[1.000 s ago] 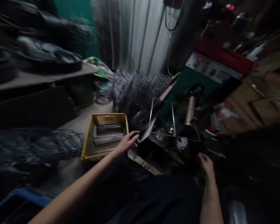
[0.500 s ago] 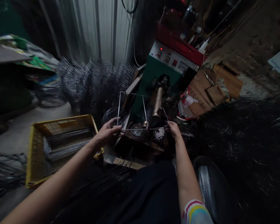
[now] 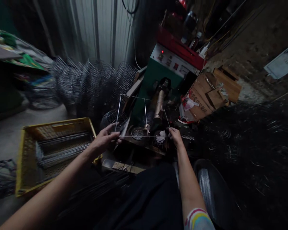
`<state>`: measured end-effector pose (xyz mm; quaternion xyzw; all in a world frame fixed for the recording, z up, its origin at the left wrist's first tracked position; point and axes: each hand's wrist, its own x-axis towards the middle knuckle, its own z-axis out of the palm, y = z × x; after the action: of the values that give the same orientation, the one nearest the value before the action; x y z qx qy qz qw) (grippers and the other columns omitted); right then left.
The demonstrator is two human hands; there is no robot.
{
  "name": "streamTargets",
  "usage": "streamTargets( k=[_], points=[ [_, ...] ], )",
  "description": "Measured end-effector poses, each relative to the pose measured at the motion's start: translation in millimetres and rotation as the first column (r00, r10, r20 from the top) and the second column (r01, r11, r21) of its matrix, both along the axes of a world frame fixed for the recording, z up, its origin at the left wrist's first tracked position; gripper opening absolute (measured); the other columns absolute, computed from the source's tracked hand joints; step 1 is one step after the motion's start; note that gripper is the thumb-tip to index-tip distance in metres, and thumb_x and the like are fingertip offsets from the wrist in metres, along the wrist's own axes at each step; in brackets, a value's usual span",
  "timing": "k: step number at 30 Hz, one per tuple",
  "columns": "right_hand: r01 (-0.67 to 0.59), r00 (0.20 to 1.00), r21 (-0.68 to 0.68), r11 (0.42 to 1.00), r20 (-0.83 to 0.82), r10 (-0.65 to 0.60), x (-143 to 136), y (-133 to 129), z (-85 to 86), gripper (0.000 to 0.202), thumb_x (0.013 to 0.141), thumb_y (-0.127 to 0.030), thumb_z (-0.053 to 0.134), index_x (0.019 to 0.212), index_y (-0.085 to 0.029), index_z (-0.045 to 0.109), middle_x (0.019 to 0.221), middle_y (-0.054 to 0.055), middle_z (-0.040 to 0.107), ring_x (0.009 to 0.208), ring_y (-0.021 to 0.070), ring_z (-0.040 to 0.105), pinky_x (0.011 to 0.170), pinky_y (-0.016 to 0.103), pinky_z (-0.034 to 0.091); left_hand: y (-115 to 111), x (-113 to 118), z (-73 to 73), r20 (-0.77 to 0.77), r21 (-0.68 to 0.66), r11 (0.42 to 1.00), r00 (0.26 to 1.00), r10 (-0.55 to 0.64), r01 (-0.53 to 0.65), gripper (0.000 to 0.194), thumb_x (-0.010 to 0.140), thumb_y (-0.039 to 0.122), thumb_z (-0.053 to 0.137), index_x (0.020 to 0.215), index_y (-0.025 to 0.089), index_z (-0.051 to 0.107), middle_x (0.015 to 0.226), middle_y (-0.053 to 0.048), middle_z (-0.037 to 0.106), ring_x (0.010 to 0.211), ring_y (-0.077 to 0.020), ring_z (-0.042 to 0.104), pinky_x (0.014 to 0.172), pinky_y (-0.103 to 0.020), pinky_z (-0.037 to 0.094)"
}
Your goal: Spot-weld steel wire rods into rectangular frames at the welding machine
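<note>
A thin metal wire frame [image 3: 146,112] with a middle crossbar is held up between my two hands. My left hand [image 3: 108,134] grips its near left corner, the thumb along the near wire. At the near right corner, my right hand [image 3: 174,135] pinches the wire with closed fingers. Behind the frame stands a green and red welding machine [image 3: 169,68] with a lit red lamp. Its thick copper-coloured arm [image 3: 159,103] points down toward the frame, and a lower electrode tip [image 3: 146,128] is close to the middle bar. I cannot tell whether they touch.
A yellow crate [image 3: 20,159] with straight wire rods is on the left. Stacked round wire racks [image 3: 93,83] line the back wall. A round dish [image 3: 137,133] of small metal pieces lies below the frame. Right are a cardboard box [image 3: 204,95] and dark piled wire [image 3: 242,153].
The view has shifted slightly, so the surroundings appear further left. Both hands keep hold of the wire frame, whose near edge sits slightly lower in the picture.
</note>
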<state>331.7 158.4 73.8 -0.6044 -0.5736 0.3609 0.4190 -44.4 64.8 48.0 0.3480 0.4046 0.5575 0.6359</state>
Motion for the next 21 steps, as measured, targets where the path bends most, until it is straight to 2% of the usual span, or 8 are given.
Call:
streamTargets(
  k=[3, 7, 9, 12, 16, 21],
  points=[
    [-0.011, 1.0, -0.026, 1.0, 0.02, 0.012, 0, -49, -8.6, 0.067, 0.071, -0.068, 0.062, 0.096, -0.006, 0.068, 0.042, -0.003, 0.05, 0.032, 0.0096, 0.036, 0.034, 0.019, 0.023, -43, -5, -15.3, -0.017, -0.034, 0.999, 1.0, -0.025, 0.024, 0.097, 0.07, 0.031, 0.082, 0.15, 0.013, 0.031, 0.071, -0.007, 0.073, 0.056, -0.0179, 0.067, 0.052, -0.024, 0.053],
    [-0.006, 1.0, -0.066, 0.998, 0.025, 0.008, 7, -130, -30.2, 0.08, 0.073, -0.076, 0.061, 0.106, -0.004, 0.068, 0.043, -0.003, 0.05, 0.032, 0.0109, 0.038, 0.033, 0.019, 0.026, -117, -6, -36.8, -0.069, -0.108, 0.993, 0.996, -0.06, 0.052, 0.102, 0.071, 0.043, 0.082, 0.154, 0.019, 0.027, 0.071, -0.002, 0.07, 0.059, -0.0176, 0.065, 0.056, -0.025, 0.052],
    [0.026, 0.999, -0.088, 0.996, 0.022, -0.024, 12, -168, -41.0, 0.082, 0.075, -0.078, 0.06, 0.11, -0.005, 0.068, 0.046, -0.003, 0.05, 0.033, 0.0105, 0.039, 0.033, 0.019, 0.027, -151, -3, -40.1, -0.075, -0.167, 0.986, 0.997, -0.03, 0.017, 0.103, 0.069, 0.049, 0.081, 0.154, 0.023, 0.029, 0.069, 0.001, 0.067, 0.058, -0.0171, 0.063, 0.055, -0.025, 0.051],
    [0.073, 0.997, -0.13, 0.989, 0.01, -0.073, 18, -217, -52.9, 0.083, 0.077, -0.081, 0.058, 0.114, -0.008, 0.068, 0.048, -0.003, 0.05, 0.033, 0.0096, 0.038, 0.032, 0.019, 0.027, -192, 4, -36.8, -0.11, -0.265, 0.963, 0.994, 0.026, -0.054, 0.1, 0.067, 0.057, 0.079, 0.152, 0.031, 0.034, 0.063, 0.003, 0.064, 0.054, -0.0173, 0.057, 0.046, -0.025, 0.046],
    [0.099, 0.995, -0.164, 0.982, 0.025, -0.096, 22, -261, -58.1, 0.082, 0.08, -0.081, 0.056, 0.114, -0.008, 0.069, 0.048, -0.003, 0.048, 0.035, 0.0098, 0.039, 0.034, 0.018, 0.027, -224, 10, -32.8, -0.124, -0.346, 0.935, 0.992, 0.035, -0.076, 0.095, 0.062, 0.061, 0.079, 0.146, 0.038, 0.043, 0.061, 0.002, 0.063, 0.05, -0.0176, 0.051, 0.038, -0.024, 0.037],
    [0.105, 0.994, -0.187, 0.977, 0.023, -0.103, 27, -288, -55.6, 0.079, 0.083, -0.078, 0.056, 0.117, -0.008, 0.066, 0.047, -0.003, 0.047, 0.034, 0.0086, 0.037, 0.034, 0.017, 0.026, -240, 14, -36.2, -0.142, -0.392, 0.918, 0.99, 0.005, -0.06, 0.099, 0.061, 0.065, 0.078, 0.148, 0.036, 0.04, 0.064, 0.001, 0.065, 0.05, -0.0164, 0.049, 0.04, -0.024, 0.038]
  ],
)
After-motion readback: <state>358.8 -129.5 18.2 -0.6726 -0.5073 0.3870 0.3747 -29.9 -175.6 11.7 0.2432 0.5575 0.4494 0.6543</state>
